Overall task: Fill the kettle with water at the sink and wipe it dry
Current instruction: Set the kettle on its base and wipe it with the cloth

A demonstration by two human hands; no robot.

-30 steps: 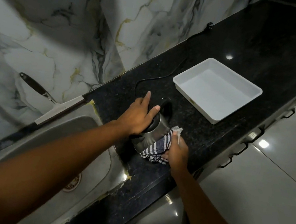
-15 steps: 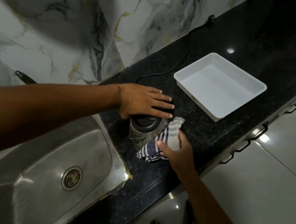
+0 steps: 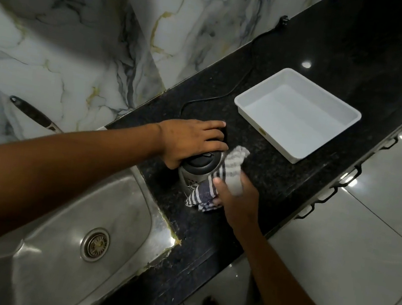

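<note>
A steel kettle [image 3: 194, 174] with a black lid stands on the black counter just right of the sink [image 3: 56, 243]. My left hand [image 3: 191, 140] lies flat over its lid and far side, fingers stretched toward the tray. My right hand [image 3: 237, 199] presses a blue-and-white striped cloth [image 3: 219, 181] against the kettle's near right side. The cloth drapes down to the counter and hides part of the kettle's body.
A white plastic tray [image 3: 297, 114] sits on the counter [image 3: 328, 41] to the right. A black power cord [image 3: 232, 89] runs along the marble wall. A squeegee handle [image 3: 31, 114] leans behind the sink. The counter's front edge drops to a tiled floor [image 3: 362, 254].
My left hand turned from gripping the kettle's top to lying flat across it. My right hand shifted the cloth up the kettle's right side. The view moved so more of the sink shows.
</note>
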